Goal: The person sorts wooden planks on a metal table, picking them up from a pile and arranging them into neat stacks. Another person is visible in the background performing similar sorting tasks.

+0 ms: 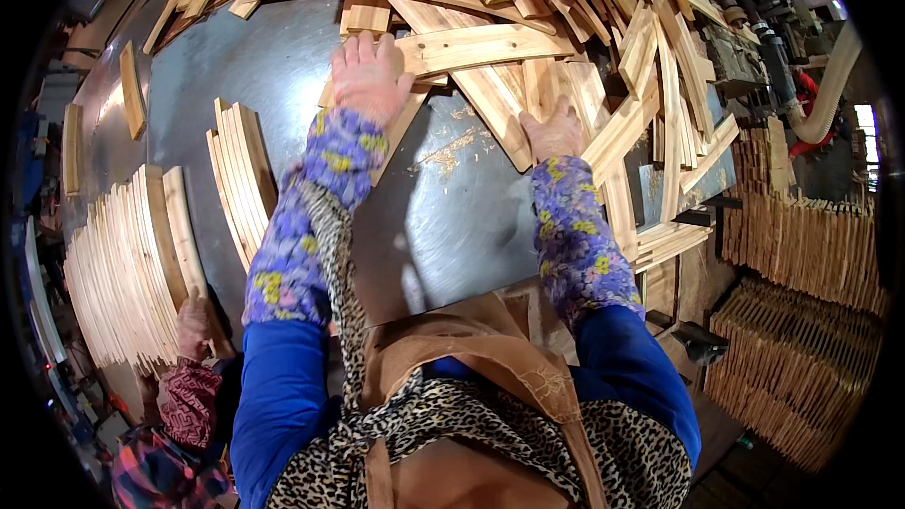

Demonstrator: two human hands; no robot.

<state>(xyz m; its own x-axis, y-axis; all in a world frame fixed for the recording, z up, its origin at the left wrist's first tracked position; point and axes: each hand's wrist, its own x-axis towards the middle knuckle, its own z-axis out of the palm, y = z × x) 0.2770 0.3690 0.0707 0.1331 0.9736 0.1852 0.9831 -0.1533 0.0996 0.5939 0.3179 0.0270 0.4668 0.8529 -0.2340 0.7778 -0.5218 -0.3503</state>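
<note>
Now the left hand lies splayed, unclenched, at the dark-spotted slat stretching rightward from it; the right hand touches a board, grip unclear. Probably stiff, light wood, best pinched along its edges.

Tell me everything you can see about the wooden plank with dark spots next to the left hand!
The spotted plank is pale, yellowish wood, long and flat, with a few small dark spots that look like knots. It looks slightly bowed, though the wide lens bends edges too. It lies crosswise on top of other planks, toward the far side of the metal tabletop. The left hand is at its left end; I can't tell how firmly it touches.
</note>
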